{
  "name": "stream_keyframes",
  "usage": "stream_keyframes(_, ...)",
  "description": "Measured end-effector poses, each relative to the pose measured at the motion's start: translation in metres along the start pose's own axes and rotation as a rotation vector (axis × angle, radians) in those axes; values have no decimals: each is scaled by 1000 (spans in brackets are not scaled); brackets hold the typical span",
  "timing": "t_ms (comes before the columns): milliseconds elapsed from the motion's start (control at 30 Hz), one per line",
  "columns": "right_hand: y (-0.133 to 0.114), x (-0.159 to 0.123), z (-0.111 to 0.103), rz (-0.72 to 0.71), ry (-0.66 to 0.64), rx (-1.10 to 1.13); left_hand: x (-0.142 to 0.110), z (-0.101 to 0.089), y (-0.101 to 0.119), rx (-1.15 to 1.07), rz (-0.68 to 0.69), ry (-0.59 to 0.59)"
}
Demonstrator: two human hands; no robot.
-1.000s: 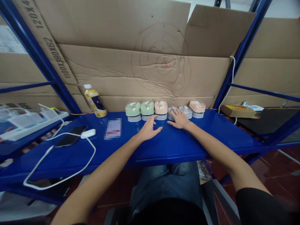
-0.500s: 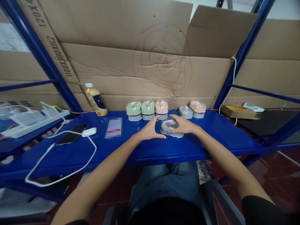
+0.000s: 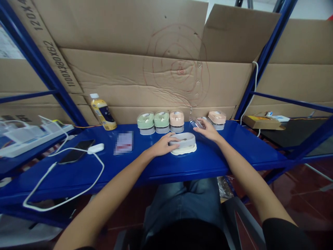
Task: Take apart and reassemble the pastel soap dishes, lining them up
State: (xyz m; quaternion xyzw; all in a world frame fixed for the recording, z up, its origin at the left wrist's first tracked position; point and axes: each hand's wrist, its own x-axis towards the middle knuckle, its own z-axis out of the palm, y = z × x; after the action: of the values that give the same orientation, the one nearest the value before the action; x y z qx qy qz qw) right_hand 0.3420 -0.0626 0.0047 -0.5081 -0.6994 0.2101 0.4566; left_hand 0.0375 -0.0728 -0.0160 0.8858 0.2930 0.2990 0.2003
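In front of me on the blue table sits an oval grey container [image 3: 189, 139], its top uncovered and its inside showing. Beneath it is a cream base with a wavy edge [image 3: 185, 150]. My left hand [image 3: 166, 143] grips the container's left end, fingers over the rim. Farther back and to the right, my right hand [image 3: 207, 130] is closed on a clear plastic cover [image 3: 195, 123], held tilted. That hand partly hides what stands behind it. Nearest to it on the right is a container with a peach lid [image 3: 217, 117].
Along the cardboard back stand two green-lidded containers [image 3: 145, 121] and a peach-lidded one [image 3: 177, 118]. To the left are a yellow drink bottle [image 3: 103, 113], a blurred-out card [image 3: 123, 142], a phone [image 3: 76, 151] and a looping white cable [image 3: 100, 177].
The clear cover has come off the grey container and moved back and right with my right hand. My left hand has closed on the container, which now sits slightly farther left.
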Motion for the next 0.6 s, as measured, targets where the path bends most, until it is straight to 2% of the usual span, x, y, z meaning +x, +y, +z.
stream_keyframes(167, 2, 4, -9, 17, 86, 15, 4, -20, -19, -8, -121, 255)
stream_keyframes(233, 3, 4, -13, 33, 110, 18, 3, -26, -24, 36, -167, 312)
stream_keyframes(300, 2, 4, -17, 41, 108, 22, 0, -28, -22, 68, -153, 283)
stream_keyframes(400, -3, 0, -20, -12, 16, 33, -3, -20, -8, 81, -39, 130)
stream_keyframes(500, -10, -5, -19, -113, -182, 87, -4, -7, 11, 79, 51, 4)
stream_keyframes(600, -17, -9, -15, -229, -370, 65, -3, 3, 18, 60, 18, -7)
